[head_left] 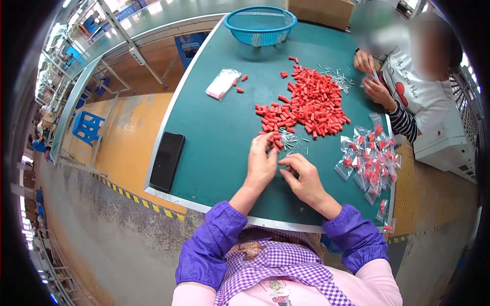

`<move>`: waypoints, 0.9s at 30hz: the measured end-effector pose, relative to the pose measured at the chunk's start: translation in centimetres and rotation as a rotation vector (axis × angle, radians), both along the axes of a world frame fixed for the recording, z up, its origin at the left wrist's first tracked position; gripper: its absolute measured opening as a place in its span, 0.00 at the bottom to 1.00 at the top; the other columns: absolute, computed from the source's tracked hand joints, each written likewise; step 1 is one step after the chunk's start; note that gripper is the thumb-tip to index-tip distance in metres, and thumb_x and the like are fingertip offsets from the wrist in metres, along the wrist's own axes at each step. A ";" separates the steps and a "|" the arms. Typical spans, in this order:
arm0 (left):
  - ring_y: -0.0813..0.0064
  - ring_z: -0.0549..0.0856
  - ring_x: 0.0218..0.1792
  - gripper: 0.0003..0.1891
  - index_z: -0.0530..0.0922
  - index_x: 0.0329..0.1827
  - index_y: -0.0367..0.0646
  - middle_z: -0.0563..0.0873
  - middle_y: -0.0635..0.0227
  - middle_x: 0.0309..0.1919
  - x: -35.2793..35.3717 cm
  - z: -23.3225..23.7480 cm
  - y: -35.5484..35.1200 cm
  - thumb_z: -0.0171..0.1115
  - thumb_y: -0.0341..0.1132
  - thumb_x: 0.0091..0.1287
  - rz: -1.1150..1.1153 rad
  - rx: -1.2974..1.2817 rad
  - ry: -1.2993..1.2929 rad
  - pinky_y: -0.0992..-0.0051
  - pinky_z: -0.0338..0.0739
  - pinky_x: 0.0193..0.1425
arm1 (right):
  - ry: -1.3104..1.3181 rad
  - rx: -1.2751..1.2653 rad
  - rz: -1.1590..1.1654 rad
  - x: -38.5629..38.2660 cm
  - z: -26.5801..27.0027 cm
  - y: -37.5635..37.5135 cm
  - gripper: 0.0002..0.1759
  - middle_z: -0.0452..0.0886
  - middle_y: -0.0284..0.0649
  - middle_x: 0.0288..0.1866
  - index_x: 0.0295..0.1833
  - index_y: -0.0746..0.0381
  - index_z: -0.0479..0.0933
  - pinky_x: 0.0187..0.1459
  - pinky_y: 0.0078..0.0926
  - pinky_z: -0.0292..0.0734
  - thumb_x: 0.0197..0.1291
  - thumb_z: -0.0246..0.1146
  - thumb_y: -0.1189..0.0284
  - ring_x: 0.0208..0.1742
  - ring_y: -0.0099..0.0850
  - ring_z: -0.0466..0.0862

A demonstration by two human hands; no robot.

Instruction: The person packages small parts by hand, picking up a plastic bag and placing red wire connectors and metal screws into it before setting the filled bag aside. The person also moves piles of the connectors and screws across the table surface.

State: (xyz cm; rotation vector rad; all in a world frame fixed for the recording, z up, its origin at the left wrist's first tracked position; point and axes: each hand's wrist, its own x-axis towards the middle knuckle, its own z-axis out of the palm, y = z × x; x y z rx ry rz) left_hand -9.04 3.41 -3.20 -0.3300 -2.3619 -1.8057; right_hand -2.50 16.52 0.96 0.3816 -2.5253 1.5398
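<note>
Orange floor (135, 137) led off on the left, a blue stool (88, 127) at its edge, and then came the green worktop (209, 137)! Along its left side lay a phone (167, 161), dark screen up. Farther back, a white packet (223, 83), and just beside it three loose red caps (244, 77). A blue basket (260, 30) sat by the far edge.

Down in front was the left hand (262, 164), fingers bent, tips right at the near fringe of the caps; whether it gripped one, I could not tell. Just past it lay a little pile of metal pins (289, 138). Facing it came the right hand (302, 176), half open, thumb apart from forefinger, nothing showing in that gap.

Beyond both spread the big heap (319, 102) of caps, more pins scattered at its far right, a box (321, 13) well behind. Clear bags (375, 163) with caps inside crowded the right edge, and past them a person (426, 99) in white had both hands raised close together.
</note>
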 end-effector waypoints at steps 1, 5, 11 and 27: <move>0.71 0.79 0.46 0.19 0.75 0.55 0.39 0.76 0.60 0.49 -0.6 0.5 -0.4 0.59 0.23 0.58 0.008 -0.007 0.008 0.71 0.77 0.47 | 0.017 -0.007 0.001 0.0 -0.1 -0.1 0.11 0.76 0.44 0.41 0.43 0.67 0.75 0.34 0.24 0.77 0.52 0.62 0.82 0.33 0.32 0.81; 0.55 0.76 0.50 0.19 0.75 0.48 0.37 0.78 0.54 0.47 -6.1 3.3 -2.7 0.64 0.27 0.50 0.165 -0.309 0.303 0.62 0.69 0.56 | 0.127 0.006 0.011 0.0 -0.7 -0.8 0.09 0.77 0.46 0.40 0.41 0.67 0.76 0.40 0.30 0.77 0.52 0.61 0.81 0.38 0.39 0.80; 0.56 0.62 0.65 0.45 0.62 0.65 0.43 0.68 0.58 0.62 -19.4 2.4 -7.8 0.69 0.43 0.41 0.434 -0.925 0.028 0.50 0.63 0.62 | 0.215 0.075 0.088 0.6 -1.6 -0.9 0.10 0.78 0.44 0.40 0.40 0.65 0.76 0.47 0.34 0.74 0.50 0.62 0.79 0.43 0.42 0.78; 0.53 0.73 0.56 0.36 0.72 0.54 0.31 0.72 0.48 0.54 -21.5 2.3 -8.9 0.74 0.44 0.43 0.189 -0.848 -0.136 0.65 0.69 0.61 | 0.165 -0.016 0.095 0.0 -2.3 -0.5 0.09 0.76 0.42 0.40 0.39 0.65 0.75 0.47 0.33 0.72 0.51 0.62 0.79 0.43 0.40 0.76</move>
